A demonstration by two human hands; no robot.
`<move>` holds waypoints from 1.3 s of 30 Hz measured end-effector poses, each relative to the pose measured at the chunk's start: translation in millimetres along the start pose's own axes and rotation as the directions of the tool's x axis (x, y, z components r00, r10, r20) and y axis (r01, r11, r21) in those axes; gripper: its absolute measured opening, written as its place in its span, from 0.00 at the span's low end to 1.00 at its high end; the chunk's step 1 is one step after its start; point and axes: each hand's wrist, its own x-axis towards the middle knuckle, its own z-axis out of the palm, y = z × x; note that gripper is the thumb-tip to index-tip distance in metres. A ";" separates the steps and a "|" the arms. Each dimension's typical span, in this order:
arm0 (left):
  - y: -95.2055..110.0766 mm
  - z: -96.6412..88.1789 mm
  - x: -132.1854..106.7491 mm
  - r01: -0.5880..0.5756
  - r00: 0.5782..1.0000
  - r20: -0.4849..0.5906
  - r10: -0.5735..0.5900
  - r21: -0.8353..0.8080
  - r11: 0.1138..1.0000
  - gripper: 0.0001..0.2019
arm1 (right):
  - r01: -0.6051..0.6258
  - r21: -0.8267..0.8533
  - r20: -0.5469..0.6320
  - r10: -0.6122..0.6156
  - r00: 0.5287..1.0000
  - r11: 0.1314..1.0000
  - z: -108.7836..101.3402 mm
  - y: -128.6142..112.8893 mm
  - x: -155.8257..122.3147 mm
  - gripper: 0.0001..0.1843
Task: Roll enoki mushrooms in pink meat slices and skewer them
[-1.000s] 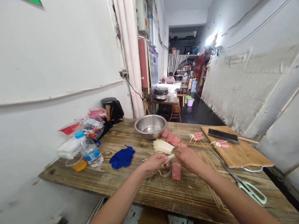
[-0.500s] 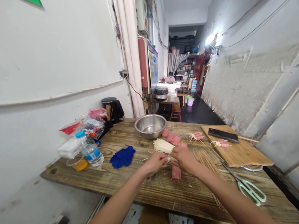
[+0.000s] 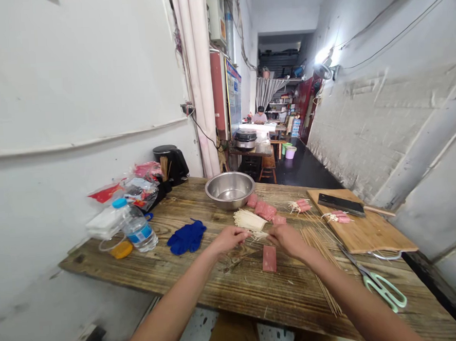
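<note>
Between my two hands stretches a small bunch of enoki mushrooms (image 3: 259,235). My left hand (image 3: 232,238) pinches its left end, and my right hand (image 3: 286,239) is closed on the right end. Just beyond lies a larger pile of enoki mushrooms (image 3: 249,219). A flat pink meat slice (image 3: 269,259) rests on the wood in front of my hands. More pink meat slices (image 3: 265,210) lie behind the pile, by the steel bowl (image 3: 230,190). Thin wooden skewers (image 3: 320,257) are spread to the right of my right hand.
On the right sits a cutting board (image 3: 365,234) bearing a cleaver (image 3: 340,205) and meat-wrapped enoki rolls (image 3: 338,216); more rolls (image 3: 299,205) lie beside it. Green-handled scissors (image 3: 382,287) are near the right front. Blue gloves (image 3: 187,237) and a water bottle (image 3: 138,227) stand left.
My hands have drawn slightly apart and up from the front meat slice, uncovering it. The small enoki bunch now shows between them.
</note>
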 end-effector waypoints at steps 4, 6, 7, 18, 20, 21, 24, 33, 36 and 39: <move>-7.9 -12.7 16.9 0.029 0.991 -0.132 0.002 0.233 0.972 0.16 | -0.081 0.048 -0.042 0.083 0.996 0.996 4.9 12.5 1.0 0.13; -7.7 -18.4 27.2 0.057 0.981 -0.192 0.010 0.338 0.940 0.15 | -0.153 0.079 -0.048 0.157 0.986 0.985 6.8 18.6 0.9 0.13; -6.7 -20.7 31.9 0.068 0.976 -0.219 0.015 0.366 0.928 0.14 | -0.177 0.108 -0.045 0.182 0.982 0.978 7.5 21.8 0.4 0.13; 27.2 27.3 20.1 -0.369 0.884 0.049 0.464 0.683 0.631 0.11 | -0.110 0.133 -0.015 0.113 0.993 0.985 18.1 22.9 -1.4 0.13; 26.2 40.3 13.1 -0.379 0.887 0.080 0.454 0.687 0.620 0.11 | -0.087 0.076 -0.005 0.087 0.996 0.993 18.8 15.7 -0.2 0.14; 24.2 45.2 10.1 -0.363 0.892 0.064 0.447 0.690 0.627 0.10 | -0.075 0.070 -0.002 0.075 0.997 0.995 18.9 12.9 0.1 0.14; 14.4 54.2 3.5 -0.306 0.902 -0.028 0.431 0.665 0.682 0.10 | -0.033 0.161 -0.009 0.035 0.999 0.986 18.3 9.1 -0.1 0.15; 3.9 67.5 -0.5 -0.252 0.917 -0.247 0.315 0.255 0.934 0.17 | -0.180 0.938 0.158 0.098 0.983 0.297 35.0 5.6 -1.5 0.23; 7.0 71.1 -2.2 -0.257 0.932 -0.208 0.296 0.196 0.946 0.19 | -0.189 0.980 0.181 0.120 0.976 0.062 46.3 2.8 -2.2 0.26; 7.4 73.2 -5.0 -0.274 0.931 -0.174 0.321 0.250 0.929 0.17 | -0.188 0.979 0.197 0.133 0.971 -0.076 57.7 -0.3 -5.9 0.26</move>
